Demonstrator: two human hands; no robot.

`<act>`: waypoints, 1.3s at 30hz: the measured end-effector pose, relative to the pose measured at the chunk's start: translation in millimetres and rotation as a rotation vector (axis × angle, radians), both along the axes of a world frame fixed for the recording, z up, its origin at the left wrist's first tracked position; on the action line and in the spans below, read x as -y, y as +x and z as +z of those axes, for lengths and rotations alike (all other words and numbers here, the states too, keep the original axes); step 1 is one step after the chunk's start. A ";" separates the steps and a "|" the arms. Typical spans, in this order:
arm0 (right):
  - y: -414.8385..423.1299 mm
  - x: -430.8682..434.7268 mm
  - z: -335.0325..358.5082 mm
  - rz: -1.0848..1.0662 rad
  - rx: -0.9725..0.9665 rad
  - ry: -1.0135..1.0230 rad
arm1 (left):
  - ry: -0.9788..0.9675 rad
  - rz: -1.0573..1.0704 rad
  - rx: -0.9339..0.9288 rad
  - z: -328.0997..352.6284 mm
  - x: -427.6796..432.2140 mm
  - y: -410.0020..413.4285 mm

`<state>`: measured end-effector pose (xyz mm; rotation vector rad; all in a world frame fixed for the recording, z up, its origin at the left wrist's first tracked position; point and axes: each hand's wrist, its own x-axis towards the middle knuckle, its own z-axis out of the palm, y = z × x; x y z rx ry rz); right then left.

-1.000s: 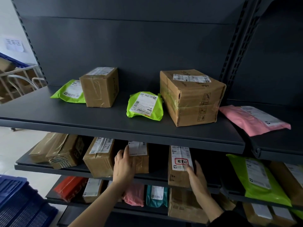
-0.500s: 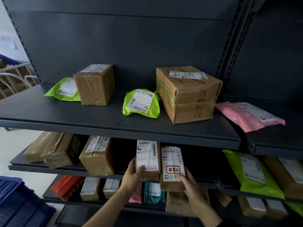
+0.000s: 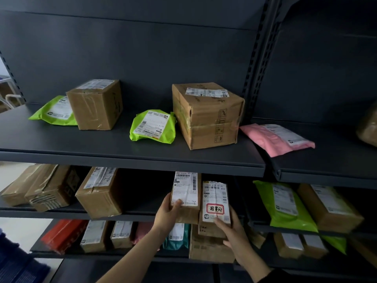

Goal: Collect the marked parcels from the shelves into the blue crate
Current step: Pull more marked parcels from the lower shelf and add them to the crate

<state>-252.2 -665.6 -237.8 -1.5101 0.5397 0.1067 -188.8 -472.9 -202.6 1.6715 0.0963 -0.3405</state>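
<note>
My right hand point(image 3: 234, 235) grips the lower end of a narrow brown parcel with a red-outlined mark point(image 3: 215, 203) on its white label, pulled partly out from the middle shelf. Beside it, my left hand point(image 3: 166, 213) holds an unmarked brown parcel point(image 3: 186, 193) with a plain white label, thumb on its front. The two parcels stand side by side, touching. A corner of the blue crate point(image 3: 14, 264) shows at the bottom left.
The top shelf point(image 3: 130, 158) carries two brown boxes, two green mailers and a pink mailer. More brown boxes point(image 3: 100, 193) and a green mailer point(image 3: 285, 205) sit on the middle shelf. The lower shelf holds red, pink, teal and brown parcels.
Both hands went from reaching into the middle shelf to gripping the two parcels and drawing them out toward me. The view has moved closer to the shelves.
</note>
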 end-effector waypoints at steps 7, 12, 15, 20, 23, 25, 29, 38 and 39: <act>13.1 12.2 -4.5 -0.044 -0.077 0.132 | 0.125 0.031 -0.013 1.5 6.3 10.1; 2.9 13.0 -8.4 -0.108 0.039 0.108 | 0.377 0.004 0.084 -10.4 -12.2 -0.9; -19.0 8.7 -0.5 -0.120 0.153 0.068 | 0.537 -0.004 0.138 -15.6 -26.8 -8.9; -57.9 -7.7 18.0 -0.093 0.296 0.042 | 0.655 -0.040 0.188 -18.2 -41.3 -24.9; -68.6 -21.4 30.4 -0.059 0.356 0.043 | 0.662 -0.020 0.207 -14.3 -48.5 -35.4; -72.1 -35.5 38.4 0.002 0.374 0.045 | 0.682 0.015 0.212 -10.5 -54.7 -41.2; -71.5 -67.8 49.3 0.110 0.375 0.044 | 0.706 0.104 0.224 2.3 -79.6 -43.8; -26.7 -138.0 37.5 0.286 0.214 0.106 | 0.766 0.386 0.265 26.0 -162.4 -10.5; -20.9 -146.1 36.7 0.284 0.192 0.102 | 0.788 0.385 0.255 27.9 -169.9 -2.5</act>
